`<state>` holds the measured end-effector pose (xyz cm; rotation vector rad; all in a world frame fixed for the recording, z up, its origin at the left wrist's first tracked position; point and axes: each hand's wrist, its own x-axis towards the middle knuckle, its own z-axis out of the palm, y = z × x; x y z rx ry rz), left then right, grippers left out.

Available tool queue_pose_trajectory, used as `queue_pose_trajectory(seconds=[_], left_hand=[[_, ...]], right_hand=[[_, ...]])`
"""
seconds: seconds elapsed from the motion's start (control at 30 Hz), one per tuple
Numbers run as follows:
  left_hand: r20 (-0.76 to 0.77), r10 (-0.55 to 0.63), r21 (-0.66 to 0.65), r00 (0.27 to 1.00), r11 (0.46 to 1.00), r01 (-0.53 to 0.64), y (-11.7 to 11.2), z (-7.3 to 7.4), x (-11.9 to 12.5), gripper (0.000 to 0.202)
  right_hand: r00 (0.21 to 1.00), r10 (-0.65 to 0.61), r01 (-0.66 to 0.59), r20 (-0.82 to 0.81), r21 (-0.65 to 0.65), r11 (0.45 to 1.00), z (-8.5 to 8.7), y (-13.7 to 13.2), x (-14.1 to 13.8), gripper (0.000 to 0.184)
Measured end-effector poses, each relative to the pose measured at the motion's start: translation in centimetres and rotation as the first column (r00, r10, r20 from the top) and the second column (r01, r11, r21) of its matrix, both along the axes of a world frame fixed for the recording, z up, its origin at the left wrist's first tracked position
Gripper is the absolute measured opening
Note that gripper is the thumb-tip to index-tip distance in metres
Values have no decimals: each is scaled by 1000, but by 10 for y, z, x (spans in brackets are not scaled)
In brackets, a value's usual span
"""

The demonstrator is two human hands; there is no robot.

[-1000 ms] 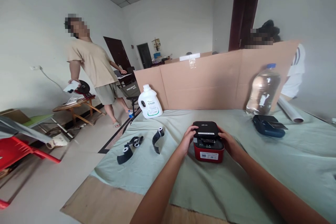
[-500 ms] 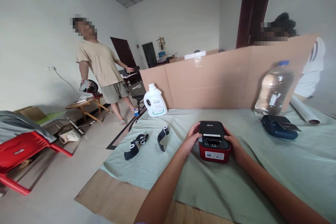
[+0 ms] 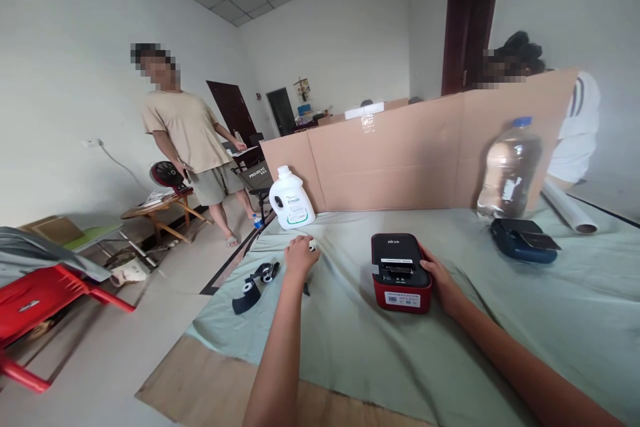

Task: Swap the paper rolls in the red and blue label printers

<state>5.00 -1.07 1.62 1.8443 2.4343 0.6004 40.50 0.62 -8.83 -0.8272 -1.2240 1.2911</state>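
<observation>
A small label printer [image 3: 403, 300], black on top with a red base, stands on the green cloth. My right hand [image 3: 443, 280] grips its right side, thumb at the top edge and the other fingers mostly hidden. Over to the left, my left hand [image 3: 301, 256] is closed around a small roll of black strip [image 3: 313, 246]. The white core of that roll shows by the fingertips, and its loose end hangs below the hand. Further left on the cloth lie other black strip rolls [image 3: 249, 297] with white cores, partly unwound.
A white detergent jug [image 3: 295, 203] stands behind my left hand. Cardboard [image 3: 390, 170] forms a barrier at the back. To the right are a large water bottle [image 3: 507, 173], a dark blue device [image 3: 523, 243] and a white tube [image 3: 570, 207]. Two people are beyond the table.
My left hand has left the printer's left side and moved left onto the black strip roll. My right hand has stayed on the printer. The view has shifted slightly.
</observation>
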Motion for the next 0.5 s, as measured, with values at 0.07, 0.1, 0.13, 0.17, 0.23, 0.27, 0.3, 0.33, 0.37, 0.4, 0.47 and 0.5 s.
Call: queue_pose_trajectory(seconds=[0.07,0.1,0.13,0.17,0.23,0.27,0.3,0.33,0.37,0.4,0.47,0.5], left_hand=[[13,23,-138,1000,990,-21,-3,0,-12,45],[36,17,-182,999,983,-10,-3,-1,-16,46],[57,10,-206,998,978,2,-3,-3,-19,46],[69,6,-213,998,977,9,-2,-4,-20,45],[71,14,-206,997,979,1,0,-7,-19,43],[68,22,-202,997,979,-8,1,-9,-19,42],[63,31,-197,998,980,-18,2,-11,-18,40],[58,39,-188,998,982,-28,3,-13,-17,38],[54,45,-176,998,984,-35,4,-16,-16,37],[51,51,-159,997,986,-42,5,-19,-16,35],[51,65,-123,997,991,-58,6,-24,-16,30],[54,73,-110,996,992,-67,7,-26,-17,27]], right_hand=[[1000,-10,10,-5,-10,1000,-1,1,0,57],[1000,-11,10,-3,-11,1000,-1,1,0,57],[1000,-5,5,2,-10,1000,0,1,-1,57],[1000,0,0,7,-8,1000,0,0,-1,57],[1000,10,-10,9,-5,1000,3,-2,-1,58],[1000,12,-12,4,-7,1000,5,-3,-2,58],[1000,12,-12,-5,-10,1000,7,-4,-2,59],[1000,10,-11,-12,-15,1000,8,-5,-2,59],[1000,7,-7,-16,-17,1000,9,-6,-2,59],[1000,5,-5,-12,-18,1000,10,-7,-2,59],[1000,1,-1,0,-16,1000,11,-7,-2,57],[1000,5,-5,5,-14,1000,10,-6,-2,57]])
